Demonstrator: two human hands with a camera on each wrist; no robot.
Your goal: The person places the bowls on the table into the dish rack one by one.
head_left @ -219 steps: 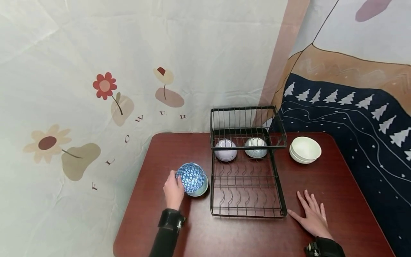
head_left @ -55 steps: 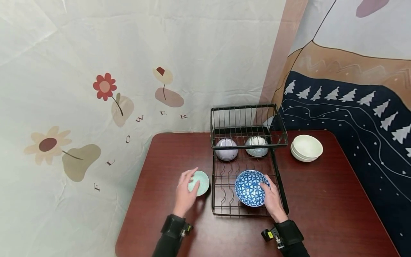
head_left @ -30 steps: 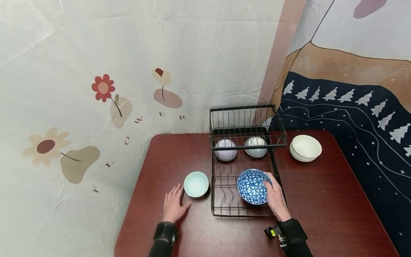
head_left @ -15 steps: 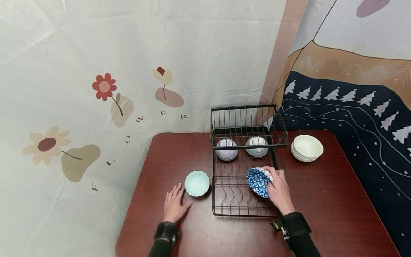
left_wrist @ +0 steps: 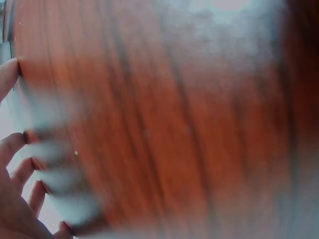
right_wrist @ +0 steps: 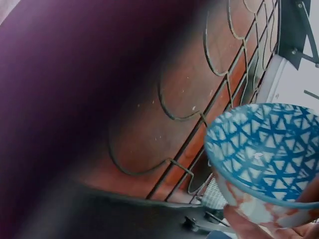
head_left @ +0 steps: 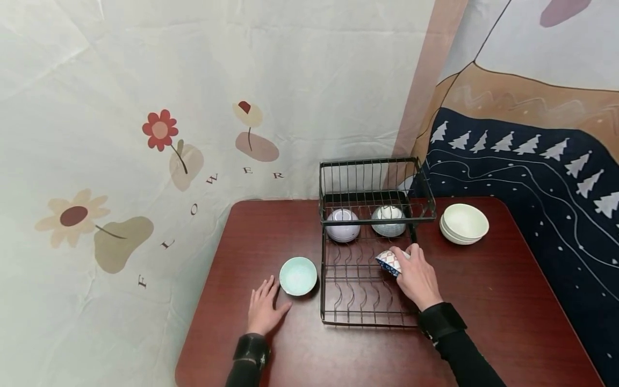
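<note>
My right hand (head_left: pixel 418 277) grips a bowl with blue triangles inside (head_left: pixel 388 262) and a pale, reddish-patterned outside. The bowl is tipped over, outside facing up, above the right part of the black dish rack's (head_left: pixel 369 325) lower tier. In the right wrist view the patterned bowl's inside (right_wrist: pixel 264 149) faces the camera, fingers at its lower right. My left hand (head_left: pixel 264 307) lies spread on the table, thumb and fingertips just left of a mint-green bowl (head_left: pixel 298 276) that stands upright. In the left wrist view, the left fingers (left_wrist: pixel 20 174) reach the wood.
Under the rack's raised upper basket (head_left: pixel 377 221), a lilac bowl (head_left: pixel 343 232) and a grey striped bowl (head_left: pixel 389 229) sit upside down at the back of the lower tier. Stacked cream bowls (head_left: pixel 465 221) stand on the red-brown table (head_left: pixel 493 301) right of the rack.
The patterned bowl went from the left hand, over the mint bowl, to the right hand above the rack, then was turned over. The left hand let go of the mint bowl and moved left.
</note>
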